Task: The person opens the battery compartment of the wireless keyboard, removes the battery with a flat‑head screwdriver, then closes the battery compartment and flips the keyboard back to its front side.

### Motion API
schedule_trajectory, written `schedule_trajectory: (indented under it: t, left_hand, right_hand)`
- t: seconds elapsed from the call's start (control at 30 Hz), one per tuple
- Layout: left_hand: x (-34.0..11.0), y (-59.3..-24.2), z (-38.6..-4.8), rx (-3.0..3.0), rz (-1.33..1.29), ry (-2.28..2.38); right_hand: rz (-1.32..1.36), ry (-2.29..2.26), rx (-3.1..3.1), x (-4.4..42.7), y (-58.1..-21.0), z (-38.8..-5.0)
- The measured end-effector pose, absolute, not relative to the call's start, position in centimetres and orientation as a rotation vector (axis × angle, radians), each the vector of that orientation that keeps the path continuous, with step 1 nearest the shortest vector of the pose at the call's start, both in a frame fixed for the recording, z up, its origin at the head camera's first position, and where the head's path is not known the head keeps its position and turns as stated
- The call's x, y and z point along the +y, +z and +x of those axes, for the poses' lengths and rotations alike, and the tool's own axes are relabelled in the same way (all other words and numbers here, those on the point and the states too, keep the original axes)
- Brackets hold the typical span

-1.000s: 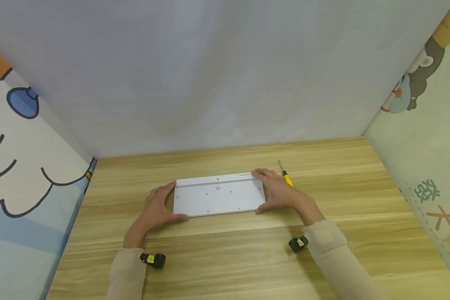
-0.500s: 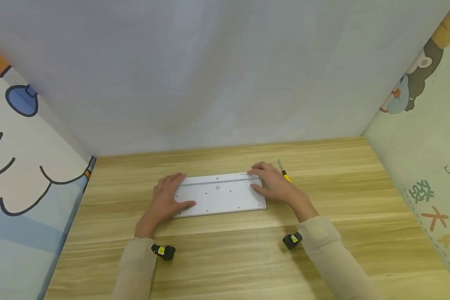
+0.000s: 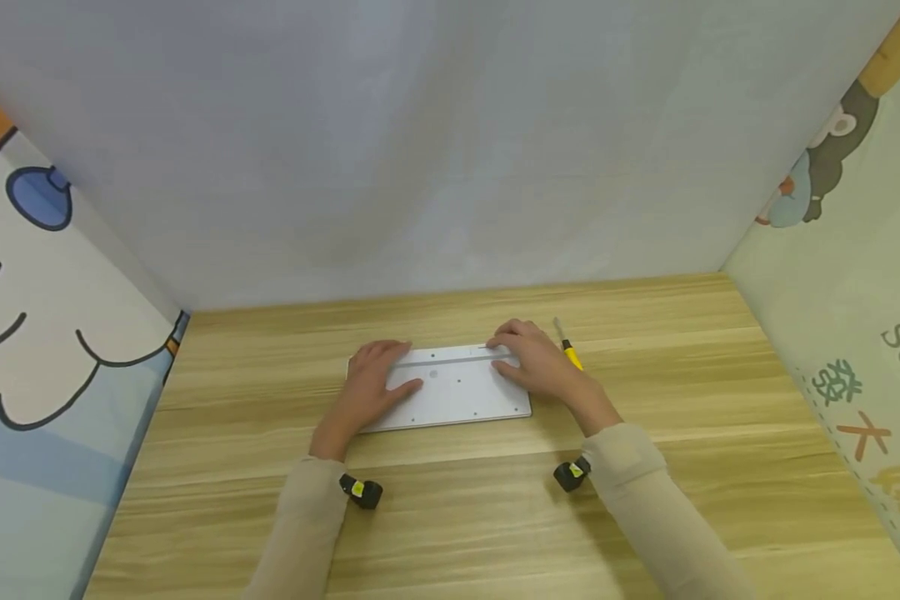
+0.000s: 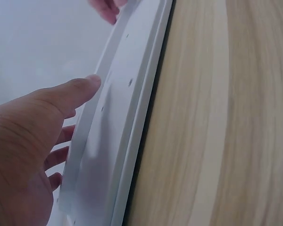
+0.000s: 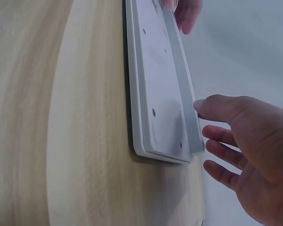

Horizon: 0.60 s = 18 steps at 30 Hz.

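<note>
A white keyboard (image 3: 453, 398) lies face down, its back dotted with small screws and a raised bar along the far side. Over its left part reaches my left hand (image 3: 369, 385), thumb extended across the back and fingers by the far edge. My right hand (image 3: 543, 367) is at the far right corner. In the right wrist view that thumb touches the bar's edge, with loosely bent fingers beside it. The left wrist view shows the left thumb (image 4: 82, 92) over the bar and the other fingers partly hidden beyond it. The keyboard's key side is hidden.
A screwdriver (image 3: 572, 356) with a yellow and black handle lies just beyond the right hand. The wooden tabletop (image 3: 465, 517) meets a pale back wall (image 3: 420, 167). Cartoon-printed panels stand at left and right. Both wrists carry small black cameras.
My left hand has slid right from the keyboard's left end onto its back. The right hand has shifted slightly toward the far edge, its thumb leaving the near edge. The keyboard stays nearly in place.
</note>
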<state>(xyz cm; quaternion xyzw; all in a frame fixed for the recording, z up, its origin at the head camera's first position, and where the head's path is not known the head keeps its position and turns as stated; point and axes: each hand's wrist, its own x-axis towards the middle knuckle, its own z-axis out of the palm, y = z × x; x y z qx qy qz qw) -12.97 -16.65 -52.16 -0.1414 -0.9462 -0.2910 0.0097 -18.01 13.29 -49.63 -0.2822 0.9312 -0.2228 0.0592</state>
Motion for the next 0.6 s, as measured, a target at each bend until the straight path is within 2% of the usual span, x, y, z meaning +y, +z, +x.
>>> schedule_trajectory:
  t: [0.27, 0.6]
  left_hand:
    - [-14.1, -53.0, -13.8, -2.956, -0.460, -0.909]
    - [-13.8, -54.1, -14.3, -2.911, -0.400, -0.966]
  right_hand:
    - [-0.821, -0.632, 2.875, 12.6, -49.2, -18.4]
    - [-0.781, -0.604, 2.949, 12.2, -49.4, -18.4]
